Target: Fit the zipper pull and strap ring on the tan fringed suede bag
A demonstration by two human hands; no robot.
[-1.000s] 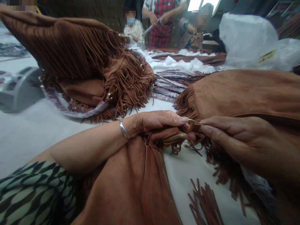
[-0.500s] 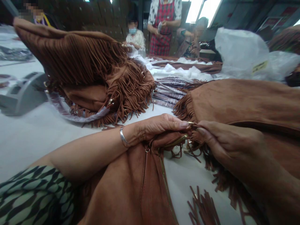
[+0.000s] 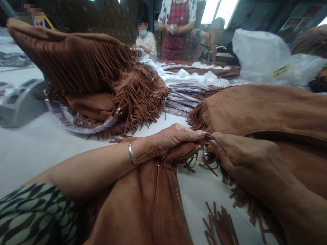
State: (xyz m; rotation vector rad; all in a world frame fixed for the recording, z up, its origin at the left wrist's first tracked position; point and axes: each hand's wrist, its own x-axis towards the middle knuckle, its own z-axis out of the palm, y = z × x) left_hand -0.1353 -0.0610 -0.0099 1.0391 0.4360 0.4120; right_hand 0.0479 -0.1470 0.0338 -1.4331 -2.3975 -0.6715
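A: Where is the suede bag [image 3: 143,204] seen?

B: Lower centre of the frame, laid on the white table [image 3: 30,149], its zipper [image 3: 180,204] running up to the gathered end.

A: Handling?

B: Judged soft, floppy and light; nothing fragile. It is best taken at the stiffer zipper end, since the suede bunches.

A: Left hand [image 3: 173,141]?

B: Laid palm-down from the left, wrist flat, fingers clamped on the gathered zipper end.

A: Right hand [image 3: 245,158]?

B: Brought in from the lower right, fingertips pinched on a fringe tassel [image 3: 206,160] at that end.

A: Around it?

B: Fringed bags [image 3: 97,75] are piled upper left; loose strips [image 3: 219,221] are seen bottom centre.
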